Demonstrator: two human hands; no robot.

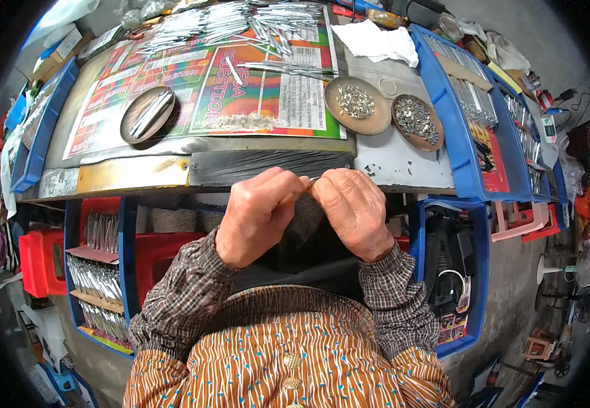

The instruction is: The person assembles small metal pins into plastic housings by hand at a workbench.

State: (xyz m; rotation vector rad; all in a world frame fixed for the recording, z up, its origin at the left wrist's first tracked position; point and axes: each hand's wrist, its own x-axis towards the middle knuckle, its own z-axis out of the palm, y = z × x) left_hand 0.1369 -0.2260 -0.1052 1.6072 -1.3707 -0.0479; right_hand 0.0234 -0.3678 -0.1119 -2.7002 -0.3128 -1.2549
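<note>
Just in front of the table's near edge, my left hand (257, 216) and my right hand (354, 211) meet, both closed, with thumbs and fingertips pinched together. A tiny bit of something thin shows between the fingertips, too small to name. Beyond them on the table lies a colourful printed sheet (254, 98). On its left side a small brown bowl (130, 112) holds several slim metal pieces. To the right, one round brown dish (359, 127) carries small gold-coloured parts. Beside it, another dish (435, 140) is filled with small grey metal parts.
Slim silvery metal pieces (220, 26) are heaped at the table's far side. A white cloth (376, 42) lies at the back right. Blue trays (444, 109) of metal pieces line the right edge. Below the tabletop stand a blue crate (129, 251) at left and another (480, 272) at right.
</note>
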